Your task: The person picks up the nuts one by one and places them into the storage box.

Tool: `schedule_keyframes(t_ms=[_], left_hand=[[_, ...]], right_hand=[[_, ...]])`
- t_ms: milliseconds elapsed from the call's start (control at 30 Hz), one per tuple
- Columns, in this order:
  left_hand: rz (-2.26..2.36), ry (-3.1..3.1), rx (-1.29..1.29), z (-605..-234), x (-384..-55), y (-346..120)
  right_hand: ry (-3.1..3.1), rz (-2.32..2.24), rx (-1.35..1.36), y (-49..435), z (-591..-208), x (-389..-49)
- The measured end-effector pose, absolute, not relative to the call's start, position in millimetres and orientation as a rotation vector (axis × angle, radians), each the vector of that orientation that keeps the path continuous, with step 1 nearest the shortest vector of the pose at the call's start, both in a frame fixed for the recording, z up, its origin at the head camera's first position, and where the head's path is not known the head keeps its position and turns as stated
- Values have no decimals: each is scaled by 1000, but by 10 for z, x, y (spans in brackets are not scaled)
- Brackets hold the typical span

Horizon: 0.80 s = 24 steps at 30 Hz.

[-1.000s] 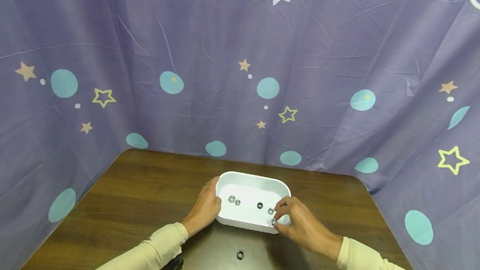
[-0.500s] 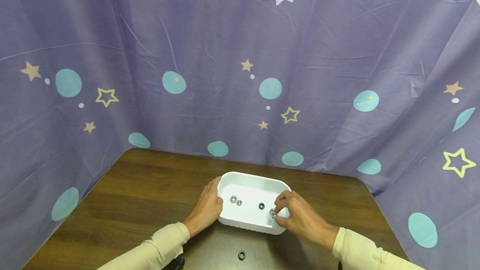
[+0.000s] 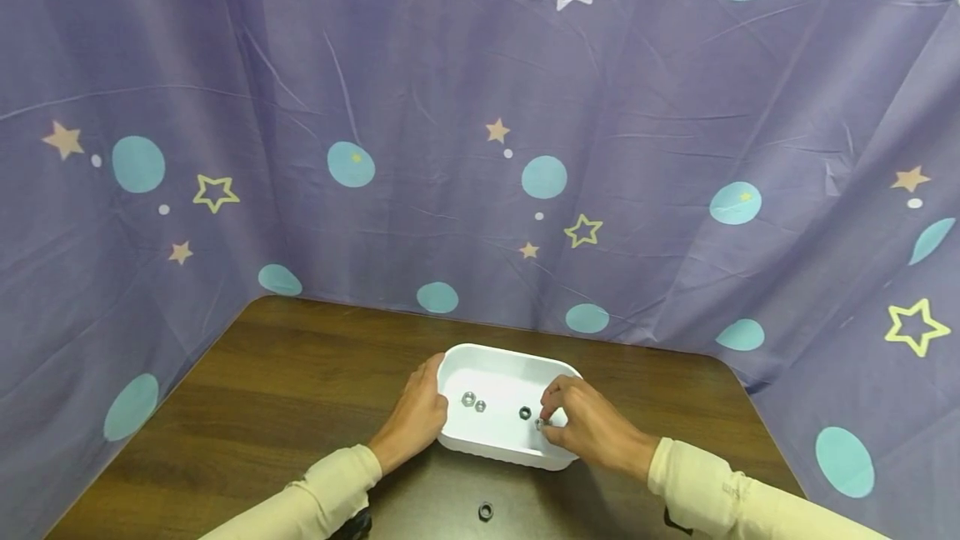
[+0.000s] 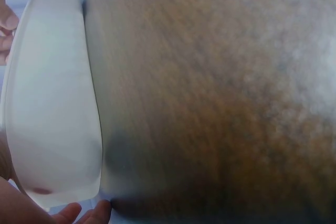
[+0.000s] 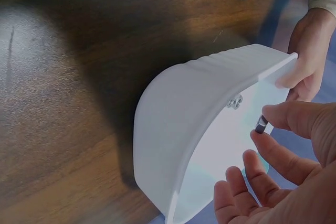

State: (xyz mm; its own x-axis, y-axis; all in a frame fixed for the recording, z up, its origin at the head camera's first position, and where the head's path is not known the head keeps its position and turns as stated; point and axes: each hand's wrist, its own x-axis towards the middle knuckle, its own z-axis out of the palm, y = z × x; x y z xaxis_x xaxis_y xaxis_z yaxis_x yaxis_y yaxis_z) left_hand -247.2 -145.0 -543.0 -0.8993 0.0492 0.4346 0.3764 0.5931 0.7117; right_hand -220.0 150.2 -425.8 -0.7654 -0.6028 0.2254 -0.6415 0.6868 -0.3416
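Note:
A white plastic tray point(image 3: 501, 448) stands on the table. My left hand point(image 3: 416, 408) grips its left end; in the left wrist view, fingertips point(image 4: 97, 213) lie along the tray's bottom edge. Over the tray's right half, my right hand point(image 3: 594, 425) pinches a small metal hex nut point(image 5: 261, 124) between thumb and index finger, the other fingers loosely bent. Inside the tray lie two silver nuts, a larger one point(image 3: 468, 398) and a smaller one point(image 3: 481, 406), near the left end. A dark nut point(image 3: 525, 412) lies just left of my right fingertips. My right hand may hide another nut.
One dark nut point(image 3: 486, 511) lies on the brown wooden table point(image 3: 315, 373) in front of the tray. Behind the table hangs a purple curtain point(image 3: 450, 90) with stars and blue spots.
My right hand, pinching the nut, has moved left and slightly away from the tray's front wall, toward the dark nut. The left hand keeps its hold on the tray.

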Motion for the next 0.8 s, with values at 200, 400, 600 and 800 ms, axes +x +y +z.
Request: schedule_keyframes(t_ms=[200,400,600,800], left_hand=[[-1194,-2435,-357,-5381,-2429,-1441],[-1190,-2416,-384,-5514,-2488,-1491],[-1231,-2484,-351,-5213,-2321,-1438],[-1230,-2462,-358,-5202,-2304,-1430]], right_hand=[[-2800,651,1048,1446,-4256,-2266],[-2828,656,1040,1408,-4231,-2337],[-2904,712,1024,1369,-4211,-2418],[-2927,718,1039,1334,-4217,-2515]])
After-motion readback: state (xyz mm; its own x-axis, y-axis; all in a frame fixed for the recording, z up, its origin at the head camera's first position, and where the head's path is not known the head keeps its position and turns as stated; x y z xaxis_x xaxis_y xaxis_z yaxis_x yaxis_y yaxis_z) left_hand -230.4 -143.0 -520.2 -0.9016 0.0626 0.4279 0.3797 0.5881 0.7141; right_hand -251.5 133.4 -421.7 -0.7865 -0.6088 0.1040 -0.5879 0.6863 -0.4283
